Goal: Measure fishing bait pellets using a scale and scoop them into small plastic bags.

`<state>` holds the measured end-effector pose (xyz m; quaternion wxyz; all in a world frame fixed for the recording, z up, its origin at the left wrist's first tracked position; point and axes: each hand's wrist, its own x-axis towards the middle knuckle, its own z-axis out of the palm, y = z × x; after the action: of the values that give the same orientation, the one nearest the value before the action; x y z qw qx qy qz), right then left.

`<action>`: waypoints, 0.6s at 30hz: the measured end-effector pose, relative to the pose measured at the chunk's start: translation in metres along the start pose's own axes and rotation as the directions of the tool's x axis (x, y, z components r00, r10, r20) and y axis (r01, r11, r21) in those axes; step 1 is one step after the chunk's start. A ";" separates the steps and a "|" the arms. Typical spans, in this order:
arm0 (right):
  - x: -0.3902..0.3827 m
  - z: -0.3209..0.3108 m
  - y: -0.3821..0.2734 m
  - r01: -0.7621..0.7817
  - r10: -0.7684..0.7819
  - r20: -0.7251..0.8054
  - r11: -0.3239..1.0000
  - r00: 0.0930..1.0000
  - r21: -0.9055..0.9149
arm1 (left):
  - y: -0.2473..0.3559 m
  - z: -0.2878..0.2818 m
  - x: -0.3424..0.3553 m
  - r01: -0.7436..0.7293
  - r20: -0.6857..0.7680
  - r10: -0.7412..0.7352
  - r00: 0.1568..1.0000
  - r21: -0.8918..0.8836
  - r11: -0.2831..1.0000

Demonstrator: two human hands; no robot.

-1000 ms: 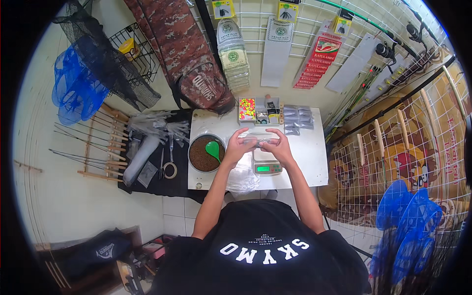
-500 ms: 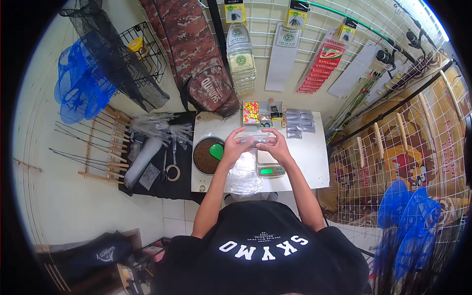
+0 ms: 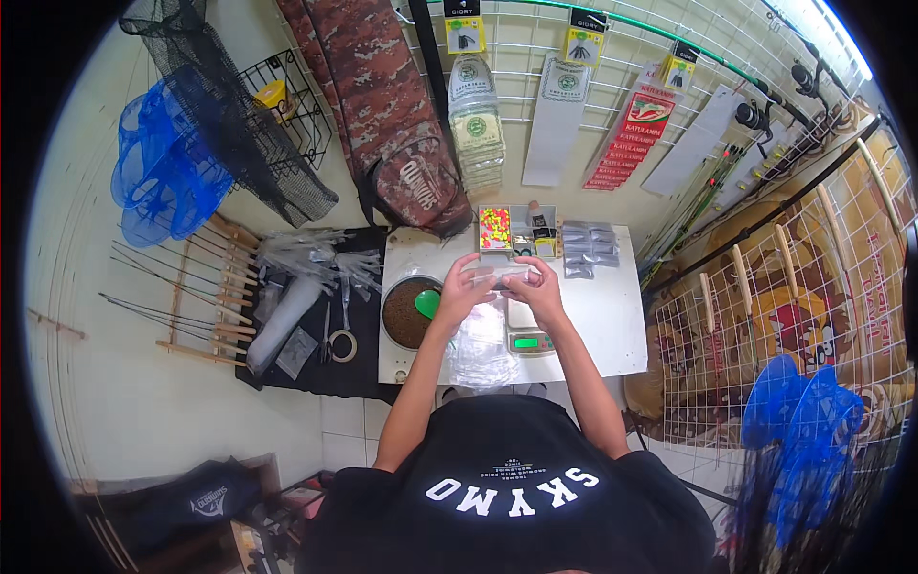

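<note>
White wire grid on far wall, smooth white table (image 3: pixel 614 320) in front of me. Clear plastic packet (image 3: pixel 498 278) is up over the table, between my hands. Long axis runs left-right, one end toward each palm. Left hand (image 3: pixel 466 291) pinches the left end, right hand (image 3: pixel 537 289) the right end, thumbs on the near side. Too small to tell its contents.

Labels: yellow-and-black card (image 3: pixel 465 29), green-and-white printed packs (image 3: pixel 476 129) and red printed strip (image 3: pixel 633 134) hang on the far grid. Big white block letters on my black shirt (image 3: pixel 516 421).

Materials: round bowl (image 3: pixel 385 330) of brown granules at left, green plastic scoop (image 3: pixel 427 303) in it. Thin crinkled clear bags (image 3: pixel 478 349) lie nearer, left of the boxy scale (image 3: pixel 531 342), its display lit green.
</note>
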<state>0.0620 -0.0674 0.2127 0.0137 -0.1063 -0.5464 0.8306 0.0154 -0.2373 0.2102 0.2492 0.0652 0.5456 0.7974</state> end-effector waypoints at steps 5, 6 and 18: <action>-0.002 0.003 -0.001 0.008 -0.006 0.031 0.999 1.000 -0.043 | -0.003 -0.003 -0.007 0.195 -0.117 -0.165 0.979 0.322 0.926; -0.003 0.002 -0.001 0.055 -0.052 0.041 0.997 0.998 -0.060 | -0.009 -0.006 -0.009 0.242 -0.111 -0.220 0.969 0.259 0.935; -0.006 -0.001 -0.011 0.216 -0.179 0.160 0.944 0.971 -0.251 | -0.006 -0.004 -0.007 0.072 0.106 -0.065 0.992 -0.066 0.995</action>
<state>0.0674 -0.0631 0.2234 0.0456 0.0048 -0.6608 0.7492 0.0216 -0.2424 0.2037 0.3065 0.0790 0.5059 0.8024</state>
